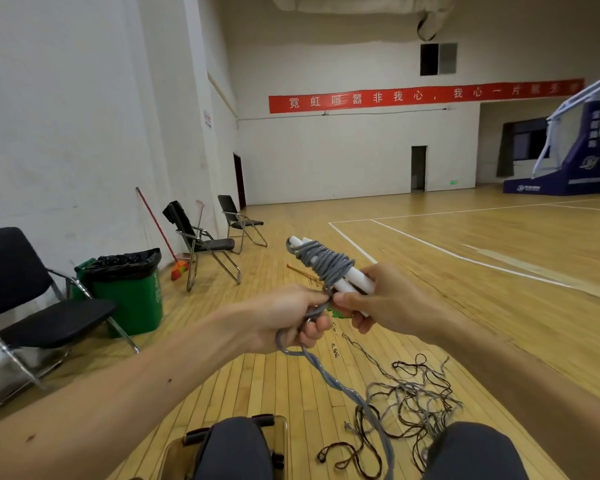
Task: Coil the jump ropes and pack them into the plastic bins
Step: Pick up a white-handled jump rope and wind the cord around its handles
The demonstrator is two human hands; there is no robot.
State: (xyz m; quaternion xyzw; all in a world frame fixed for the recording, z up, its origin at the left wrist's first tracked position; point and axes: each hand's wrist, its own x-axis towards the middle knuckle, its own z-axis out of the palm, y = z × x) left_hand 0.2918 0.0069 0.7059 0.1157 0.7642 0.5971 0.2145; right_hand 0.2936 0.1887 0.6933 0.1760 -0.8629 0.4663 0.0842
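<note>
Holding two white handles (352,284) side by side, the right hand (385,299) grips their near ends, with grey rope (326,263) wound around them. The left hand (288,318) is closed on the loose rope, which trails down to a tangle of ropes (413,400) on the wooden floor (465,306). A clear plastic bin (278,431) sits below, between the knees.
</note>
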